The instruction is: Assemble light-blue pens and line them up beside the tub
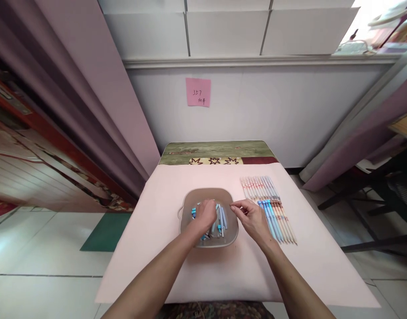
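Pens lay partly screened by left hand, its grip indiscernible; right hand pinched narrowly, any hold unclear.

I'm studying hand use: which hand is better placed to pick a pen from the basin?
Probably the left hand: it's at the pens in the plastic basin. The right hand is beside it, nearer the pen rows.

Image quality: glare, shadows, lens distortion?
Head view: overexposed glare at top right, sheen on pale grey tiled floor; head view: soft shadow on the pale pink table cover below the brownish-grey rounded plastic basin; head view: wide-angle stretch along the left purple fabric curtain.
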Demonstrator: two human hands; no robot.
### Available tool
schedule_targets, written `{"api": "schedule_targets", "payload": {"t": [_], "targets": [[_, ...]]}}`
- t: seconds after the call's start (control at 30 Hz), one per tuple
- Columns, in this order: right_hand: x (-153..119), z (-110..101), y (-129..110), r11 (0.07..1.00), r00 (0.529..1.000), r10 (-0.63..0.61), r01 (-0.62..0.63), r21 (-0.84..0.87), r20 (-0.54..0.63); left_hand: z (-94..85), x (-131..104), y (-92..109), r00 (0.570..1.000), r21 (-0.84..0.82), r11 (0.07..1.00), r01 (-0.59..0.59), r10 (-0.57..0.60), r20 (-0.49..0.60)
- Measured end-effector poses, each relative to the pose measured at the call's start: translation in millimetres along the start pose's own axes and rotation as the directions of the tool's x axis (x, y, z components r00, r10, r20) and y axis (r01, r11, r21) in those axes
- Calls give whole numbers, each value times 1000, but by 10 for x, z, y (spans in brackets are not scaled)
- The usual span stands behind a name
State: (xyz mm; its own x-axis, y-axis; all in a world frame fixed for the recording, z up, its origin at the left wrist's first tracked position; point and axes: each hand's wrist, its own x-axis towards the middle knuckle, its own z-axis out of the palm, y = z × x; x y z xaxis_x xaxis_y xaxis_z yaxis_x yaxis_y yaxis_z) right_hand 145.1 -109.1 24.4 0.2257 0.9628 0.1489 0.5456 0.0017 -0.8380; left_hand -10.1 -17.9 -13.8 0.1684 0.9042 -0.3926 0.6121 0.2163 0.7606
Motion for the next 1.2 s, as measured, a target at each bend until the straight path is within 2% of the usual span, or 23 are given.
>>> {"api": "schedule_targets", "payload": {"t": [0.13, 0.3, 0.4, 0.57, 0.63, 0.7, 0.77, 0.83, 0.9, 0.97, 1.2], "targets": [[-28, 0, 26, 996, 999, 41, -43, 77, 34, 69, 71, -14, 999, 26, 999, 38, -38, -6], [-47, 75, 14, 982, 994, 97, -105, 154, 59, -29, 54, 22, 999, -11, 1000, 27, -27, -37], [-62, 52, -2, 987, 994, 86, -94, 128, 64, -214, -62, 70, 998, -99, 995, -33, 28, -49], [-87, -21, -4, 998, 994, 54, -56, 15, 92, -703, -464, 59, 988, -333, 930, -156, 147, -51], [-84, 15, -28, 999, 991, 33, -32, -15, 128, -871, -660, -17, 985, -448, 878, -167, 165, -45], [-63, 95, -76, 998, 986, 1, 10, -63, 167, -977, -833, -128, 994, -733, 676, -69, 110, 9], [-16, 195, -139, 987, 972, -29, 65, -147, 233, -1022, -964, -252, 1000, -836, 548, -6, 27, 10], [57, 290, -199, 947, 942, -25, 129, -295, 333, -1023, -1049, -360, 999, -886, 464, 11, -40, -9], [143, 364, -238, 871, 912, 18, 188, -455, 411, -1008, -1102, -438, 997, -913, 408, 10, -72, -21], [217, 421, -247, 794, 897, 62, 220, -566, 437, -992, -1138, -486, 997, -927, 374, 12, -80, -19], [229, 644, -163, 646, 872, 161, 261, -717, 462, -937, -1196, -627, 997, -942, 331, 49, -78, 25]]}}
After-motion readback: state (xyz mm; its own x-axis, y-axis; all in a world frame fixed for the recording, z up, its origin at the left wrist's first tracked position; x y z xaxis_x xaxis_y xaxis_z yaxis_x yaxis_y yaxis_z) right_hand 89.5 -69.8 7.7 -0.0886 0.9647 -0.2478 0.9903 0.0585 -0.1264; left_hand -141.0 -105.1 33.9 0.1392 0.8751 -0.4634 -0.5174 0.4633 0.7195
